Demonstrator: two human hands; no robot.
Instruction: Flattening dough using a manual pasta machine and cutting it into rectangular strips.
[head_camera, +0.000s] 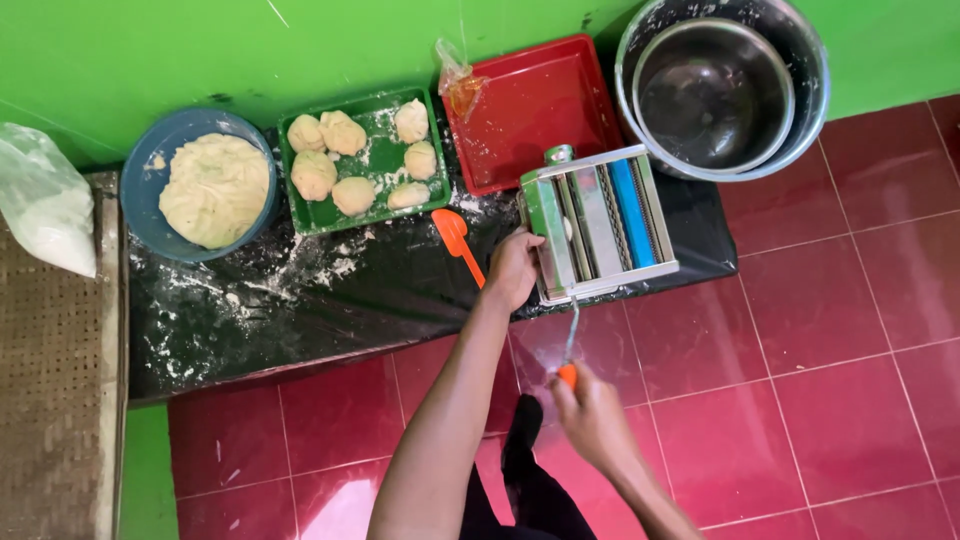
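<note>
Right hand (590, 415) grips crank handle (568, 373) of pasta roller (597, 222); left hand (513, 268) steadies roller, closure unclear. Six dough balls (352, 195) wait, red tray (535, 105) empty.

Dough tray (300, 205) left of pasta roller (598, 222)

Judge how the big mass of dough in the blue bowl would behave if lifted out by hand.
The dough mass looks soft and creased, so it would probably sag and stretch. It fills the blue bowl, so likely heavy. Its floury surface suggests little sticking.
</note>
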